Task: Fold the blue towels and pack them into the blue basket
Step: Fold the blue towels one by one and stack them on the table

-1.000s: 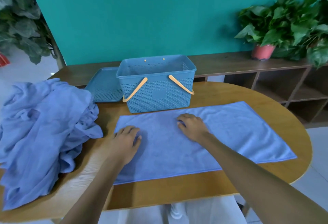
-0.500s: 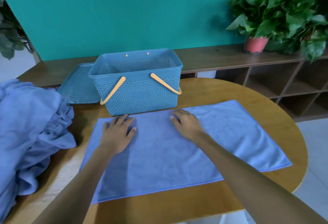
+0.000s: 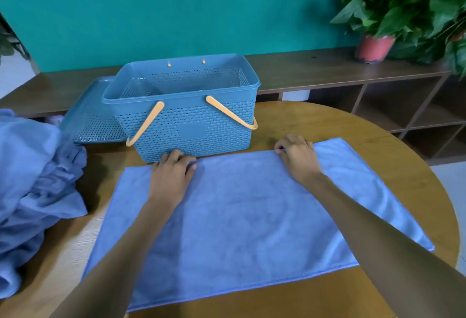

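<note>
Towel in work: a blue towel point(image 3: 252, 217) is lying flat across the middle of the table point(image 3: 365, 131), its far edge just in front of the basket, its near edge close to the table's near edge.
Left hand point(image 3: 171, 179): lying on the towel's far edge toward the left corner, fingers curling over the hem beside the basket wall; it looks to be taking hold of the edge, though the fingertips are partly hidden.
Right hand point(image 3: 298, 159): sitting at the far edge further right, fingers bent and pinching the hem.
Change: a second ago both hands were pressing flat in the towel's middle, smoothing; now they are sitting at the far edge and closing on it.
Meaning: smoothing is likely over and the first fold is starting, probably the far edge coming toward the near one.
Basket: the blue basket point(image 3: 186, 126) is standing at the table's far side, orange handles hanging down; what shows of its inside is bare.
Pile: crumpled blue towels point(image 3: 32, 179) are waiting at the table's left edge.
Lid: a blue lid point(image 3: 88, 121) is lying behind the basket's left side.
Progress: early; no towel is packed yet.
</note>
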